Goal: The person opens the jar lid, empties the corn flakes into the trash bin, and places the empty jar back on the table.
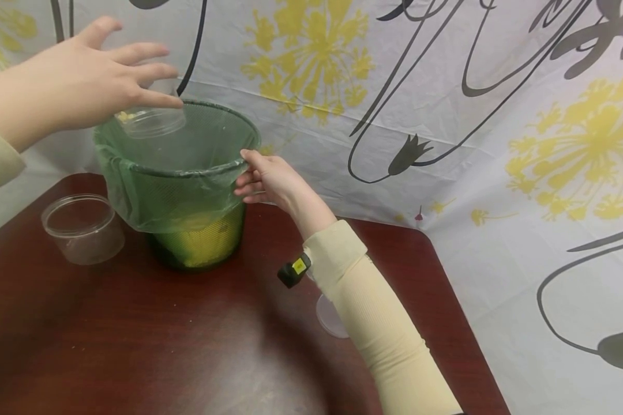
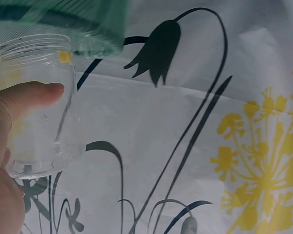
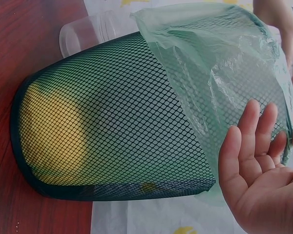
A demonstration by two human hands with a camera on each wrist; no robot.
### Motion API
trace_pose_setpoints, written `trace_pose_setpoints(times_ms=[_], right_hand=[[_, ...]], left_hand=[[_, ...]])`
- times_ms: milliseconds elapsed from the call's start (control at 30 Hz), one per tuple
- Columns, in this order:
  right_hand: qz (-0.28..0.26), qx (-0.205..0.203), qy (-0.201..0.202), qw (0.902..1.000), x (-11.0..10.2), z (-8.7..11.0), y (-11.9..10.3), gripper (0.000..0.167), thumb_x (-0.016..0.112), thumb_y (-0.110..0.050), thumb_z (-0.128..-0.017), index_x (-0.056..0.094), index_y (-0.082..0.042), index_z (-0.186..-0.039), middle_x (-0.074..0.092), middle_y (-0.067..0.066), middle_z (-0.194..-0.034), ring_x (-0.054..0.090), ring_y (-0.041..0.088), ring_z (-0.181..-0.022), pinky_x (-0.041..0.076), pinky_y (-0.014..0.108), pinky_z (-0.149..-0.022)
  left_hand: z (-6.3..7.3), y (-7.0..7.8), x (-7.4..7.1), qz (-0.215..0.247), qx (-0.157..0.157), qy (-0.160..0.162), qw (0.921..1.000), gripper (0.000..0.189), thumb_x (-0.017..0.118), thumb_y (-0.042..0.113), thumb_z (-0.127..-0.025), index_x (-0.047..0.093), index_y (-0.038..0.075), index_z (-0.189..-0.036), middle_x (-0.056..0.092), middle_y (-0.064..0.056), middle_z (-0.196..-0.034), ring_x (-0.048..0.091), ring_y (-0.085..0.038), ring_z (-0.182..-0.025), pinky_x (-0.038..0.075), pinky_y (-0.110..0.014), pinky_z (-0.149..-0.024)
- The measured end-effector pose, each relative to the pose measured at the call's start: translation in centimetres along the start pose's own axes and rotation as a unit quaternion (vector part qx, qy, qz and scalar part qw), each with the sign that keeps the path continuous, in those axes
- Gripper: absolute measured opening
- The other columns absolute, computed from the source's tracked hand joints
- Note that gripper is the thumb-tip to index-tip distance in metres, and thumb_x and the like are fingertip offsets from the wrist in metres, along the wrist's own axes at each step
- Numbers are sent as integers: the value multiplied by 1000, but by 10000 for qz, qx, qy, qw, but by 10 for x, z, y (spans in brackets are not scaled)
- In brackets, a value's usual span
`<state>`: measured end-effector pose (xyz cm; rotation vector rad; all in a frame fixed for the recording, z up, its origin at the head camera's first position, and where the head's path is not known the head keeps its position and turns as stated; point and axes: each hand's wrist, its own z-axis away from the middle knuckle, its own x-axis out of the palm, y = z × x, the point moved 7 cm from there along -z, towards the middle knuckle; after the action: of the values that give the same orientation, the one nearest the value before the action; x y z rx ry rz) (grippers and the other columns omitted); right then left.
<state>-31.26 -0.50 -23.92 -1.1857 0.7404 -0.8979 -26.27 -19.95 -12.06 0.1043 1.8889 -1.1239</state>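
Observation:
My left hand [image 1: 83, 80] grips a clear plastic jar [image 1: 153, 122], its mouth tipped down over a mesh wastebasket [image 1: 218, 242]. A few yellow bits cling inside the jar near its mouth; the thumb [image 2: 41, 93] lies along its wall in the left wrist view. A thin green bag [image 1: 161, 199] lines the basket and folds over its rim, with a yellow mass [image 3: 53, 134] showing through the mesh at the bottom. At the basket's right side my right hand [image 1: 272, 178] pinches the bag-covered rim between thumb and index finger, the other fingers loosely bent outside.
Another clear jar [image 1: 85, 230], without a lid, stands on the dark red table [image 1: 135, 334] left of the basket. A clear round disc [image 1: 331, 316] lies partly under the right sleeve. Behind the table hangs a white cloth [image 1: 301, 138] with yellow and grey flowers.

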Motion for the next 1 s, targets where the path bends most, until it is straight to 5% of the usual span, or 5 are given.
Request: trace_pose_setpoints(times_ms=[400,1000], right_hand=[[-4,54,55,10000,0,1,1,32,49,-36,-100,50,-4,-93,61,8,-75,64,21,-68,54,33,-62],[24,50,118,9999,0,2,1,33,51,-36,-99,51,-4,-94,61,8,-74,64,21,-67,54,33,-62]], left_hand=[[23,-7,17,63,-182,-96,9998,93,65,-29,-60,45,16,-139,32,-23,-148,9,-38,-141,-3,-65,-106],[22,-2,19,-71,-238,-304,9992,101,71,-29,-57,41,16,-142,27,-23,-150,10,-40,-140,-11,-61,-107]])
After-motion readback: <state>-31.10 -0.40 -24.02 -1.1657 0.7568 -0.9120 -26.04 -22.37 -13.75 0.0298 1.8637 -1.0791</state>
